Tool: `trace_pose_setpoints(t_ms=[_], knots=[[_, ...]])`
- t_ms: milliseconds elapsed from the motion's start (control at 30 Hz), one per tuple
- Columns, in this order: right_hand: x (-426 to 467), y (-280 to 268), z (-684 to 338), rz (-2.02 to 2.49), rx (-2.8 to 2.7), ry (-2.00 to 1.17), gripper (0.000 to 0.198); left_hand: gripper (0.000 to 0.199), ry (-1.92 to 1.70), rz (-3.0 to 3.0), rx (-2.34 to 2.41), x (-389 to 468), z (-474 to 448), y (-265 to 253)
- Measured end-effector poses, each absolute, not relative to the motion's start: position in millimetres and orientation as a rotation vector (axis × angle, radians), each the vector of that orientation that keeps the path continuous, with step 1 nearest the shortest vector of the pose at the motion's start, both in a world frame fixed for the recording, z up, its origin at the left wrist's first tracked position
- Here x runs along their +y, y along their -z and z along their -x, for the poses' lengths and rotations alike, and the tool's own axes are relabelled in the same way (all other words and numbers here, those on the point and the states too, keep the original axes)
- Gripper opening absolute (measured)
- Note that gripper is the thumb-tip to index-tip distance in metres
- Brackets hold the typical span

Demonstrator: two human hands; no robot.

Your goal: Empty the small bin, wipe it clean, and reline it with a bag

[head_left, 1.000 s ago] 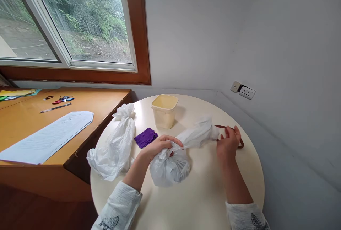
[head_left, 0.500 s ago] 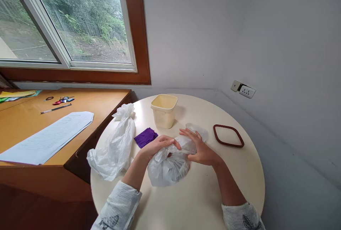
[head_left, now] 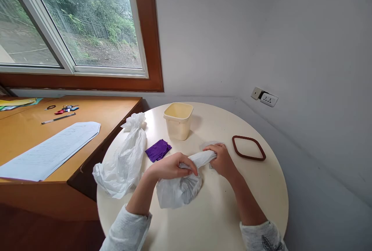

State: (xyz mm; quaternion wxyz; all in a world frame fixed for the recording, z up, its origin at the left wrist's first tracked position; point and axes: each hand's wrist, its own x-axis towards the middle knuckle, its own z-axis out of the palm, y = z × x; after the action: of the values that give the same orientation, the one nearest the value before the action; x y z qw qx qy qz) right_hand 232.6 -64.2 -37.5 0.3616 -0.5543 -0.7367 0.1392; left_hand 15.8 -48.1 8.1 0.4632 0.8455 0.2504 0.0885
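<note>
A white plastic bag (head_left: 179,192) is gathered between my two hands over the round table. My left hand (head_left: 173,166) curls around the bag's bunched middle, with the fuller, puffed part hanging below it. Farther right, my right hand (head_left: 221,160) is closed on the narrow twisted stretch of the bag, and a thin flap of it spreads behind the fingers. Just beyond my left hand lies a folded purple cloth (head_left: 158,150). A cream plastic tub (head_left: 178,126), open at the top, stands behind it.
Another white plastic bag (head_left: 124,161), knotted or bunched at its top, lies on the left of the white round table (head_left: 221,220). A brown rounded frame (head_left: 249,148) rests at the right. Papers (head_left: 52,150), a pen (head_left: 58,118) and keys (head_left: 67,109) lie on the wooden desk.
My right hand has gone from spread fingers to a closed grip on the bag. The bag's neck is narrower and pulled straighter, and its puffed part has shifted slightly left.
</note>
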Motion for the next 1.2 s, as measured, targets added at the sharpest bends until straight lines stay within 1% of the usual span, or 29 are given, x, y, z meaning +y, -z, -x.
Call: trace_pose_setpoints(t_ms=[133, 200, 233, 333, 433, 500, 633, 700, 800, 933, 1033, 1200], knots=[[-64.3, 34.5, -232.5, 1.456, -1.810, -0.053, 0.024, 0.031, -0.353, -2.193, 0.804, -52.2, -17.7, -7.5], [-65.4, 33.0, -232.4, 1.490, -1.767, -0.040, 0.021, 0.034, -0.422, -2.253, 0.900, -52.5, -19.4, -6.2], [-66.2, 32.0, -232.0, 1.512, -1.745, -0.088, 0.020, 0.035, -0.456, -2.281, 0.947, -52.5, -20.5, -5.4], [-68.8, 28.0, -229.4, 1.528, -1.647, -0.351, 0.015, 0.038, -0.544, -2.365, 1.046, -53.2, -25.0, -2.9], [-71.1, 21.9, -227.4, 1.446, -1.537, -0.637, 0.007, 0.033, -0.591, -2.460, 1.095, -55.0, -30.7, -0.4], [-73.0, 16.7, -228.5, 1.386, -1.477, -0.871, 0.008, 0.030, -0.621, -2.522, 1.139, -55.8, -33.8, 2.1], [-79.6, 5.9, -235.7, 1.104, -1.497, -1.402, 0.010, 0.027, -0.709, -2.604, 1.295, -54.4, -37.2, 8.6], [-83.4, 3.2, -237.2, 0.923, -1.538, -1.589, 0.010, 0.030, -0.743, -2.603, 1.318, -53.0, -38.3, 11.4], [-87.9, 8.5, -228.4, 0.728, -1.568, -1.805, 0.013, 0.039, -0.787, -2.503, 1.256, -51.7, -40.8, 14.9], [-92.2, 32.3, -194.7, 0.494, -1.467, -2.093, 0.018, 0.061, -0.911, -2.170, 1.232, -51.7, -44.5, 18.8], [-95.6, 49.2, -168.3, 0.405, -1.341, -2.272, 0.021, 0.061, -1.007, -1.993, 1.186, -52.7, -45.6, 19.0], [-99.3, 54.9, -153.0, 0.470, -1.341, -2.285, 0.017, 0.057, -1.101, -1.831, 1.052, -52.5, -46.2, 16.5]])
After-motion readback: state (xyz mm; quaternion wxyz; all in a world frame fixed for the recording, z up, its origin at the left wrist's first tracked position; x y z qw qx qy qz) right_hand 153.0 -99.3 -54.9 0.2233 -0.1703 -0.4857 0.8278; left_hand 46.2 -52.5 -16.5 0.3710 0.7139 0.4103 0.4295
